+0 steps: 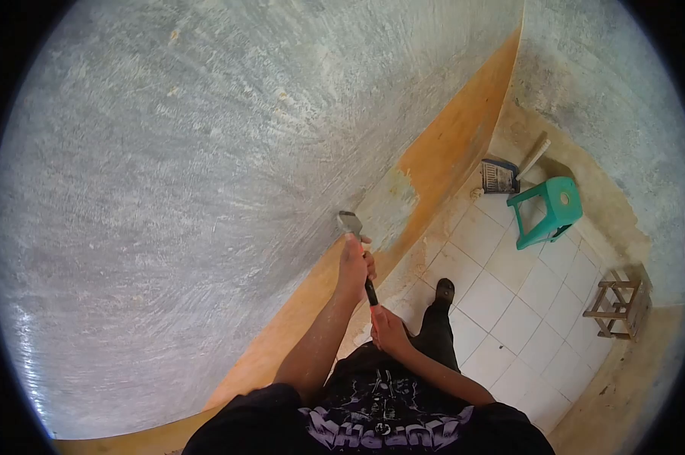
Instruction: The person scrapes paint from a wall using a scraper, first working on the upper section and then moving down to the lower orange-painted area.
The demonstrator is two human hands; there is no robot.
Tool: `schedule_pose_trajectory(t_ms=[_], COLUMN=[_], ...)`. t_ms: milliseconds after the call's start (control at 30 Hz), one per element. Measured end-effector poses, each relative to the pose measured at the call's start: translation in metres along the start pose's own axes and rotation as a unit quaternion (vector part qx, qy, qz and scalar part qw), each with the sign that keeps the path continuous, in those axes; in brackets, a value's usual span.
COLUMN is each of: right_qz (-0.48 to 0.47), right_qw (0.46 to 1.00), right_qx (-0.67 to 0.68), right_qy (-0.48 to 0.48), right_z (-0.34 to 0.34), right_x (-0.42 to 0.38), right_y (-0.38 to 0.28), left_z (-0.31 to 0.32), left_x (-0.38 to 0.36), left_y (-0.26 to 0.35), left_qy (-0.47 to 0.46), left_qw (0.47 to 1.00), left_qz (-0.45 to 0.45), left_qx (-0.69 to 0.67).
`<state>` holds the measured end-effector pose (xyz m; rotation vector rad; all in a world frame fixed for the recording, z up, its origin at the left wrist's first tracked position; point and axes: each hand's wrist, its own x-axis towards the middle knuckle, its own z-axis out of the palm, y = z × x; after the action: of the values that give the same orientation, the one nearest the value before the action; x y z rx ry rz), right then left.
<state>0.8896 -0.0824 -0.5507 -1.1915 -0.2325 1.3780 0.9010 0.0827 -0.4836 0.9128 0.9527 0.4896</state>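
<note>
Long-handled scraper with grey metal blade and black-and-red shaft [360, 262]: blade set against the grey plastered wall [168, 189], at the edge of the orange painted band [448, 152]. Left hand [354, 262] fingers wrapped closed round the shaft just below the blade; right hand [388, 330] grips the near end. Green plastic stool [547, 212] stands far right on the white tiled floor [509, 303].

— Where does the tool [355, 246] sit?

— Its head touches the wall [175, 167], with the left hand [354, 262] high on the handle and the right hand [388, 327] lower, nearer the body.

— And to the right?

— Down on the tiled floor [509, 318], a plastic stool [547, 212] stands near the corner, a tray [499, 176] just behind it (a roller handle leaning there), and a wooden stool [619, 299] well apart, against the right wall.
</note>
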Motion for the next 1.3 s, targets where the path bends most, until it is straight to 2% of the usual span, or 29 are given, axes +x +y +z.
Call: schedule_pose_trajectory(t_ms=[233, 333, 533, 633, 733, 833, 933, 1133, 1300], right_qz=[0.028, 0.02, -0.006, -0.016, -0.008, 0.012, 0.003, 0.015, 0.028], right_qw=[0.999, 1.0, 1.0, 1.0, 1.0, 1.0, 0.999, 1.0, 1.0], right_qx=[0.026, -0.02, -0.01, 0.01, -0.027, -0.006, 0.009, 0.021, -0.007], right_qy=[-0.006, -0.008, 0.012, 0.013, -0.005, 0.003, 0.033, -0.006, 0.0], right_z=[-0.007, -0.001, -0.004, 0.003, 0.006, 0.004, -0.006, -0.005, -0.022], right_x=[0.003, -0.003, 0.01, 0.008, 0.003, 0.006, 0.013, -0.004, 0.008], right_y=[-0.003, -0.011, -0.005, -0.004, -0.001, -0.012, -0.027, -0.024, -0.027], left_z=[0.006, 0.004, 0.014, 0.013, 0.002, 0.009, 0.03, 0.015, 0.028], left_x=[0.008, 0.005, 0.022, 0.016, 0.006, 0.021, 0.036, 0.017, 0.028], left_y=[-0.003, 0.001, -0.002, 0.004, 0.002, 0.006, 0.006, 0.005, -0.001], left_qy=[0.001, -0.006, -0.001, -0.001, 0.006, -0.03, -0.024, -0.012, -0.002], left_qw=[0.999, 1.0, 0.996, 0.999, 1.0, 0.999, 0.996, 0.999, 0.998], left_qz=[0.022, 0.002, 0.03, 0.027, 0.009, 0.0, 0.024, -0.032, 0.026], left_qx=[0.036, 0.022, 0.081, 0.045, 0.017, 0.041, 0.077, -0.004, 0.05])
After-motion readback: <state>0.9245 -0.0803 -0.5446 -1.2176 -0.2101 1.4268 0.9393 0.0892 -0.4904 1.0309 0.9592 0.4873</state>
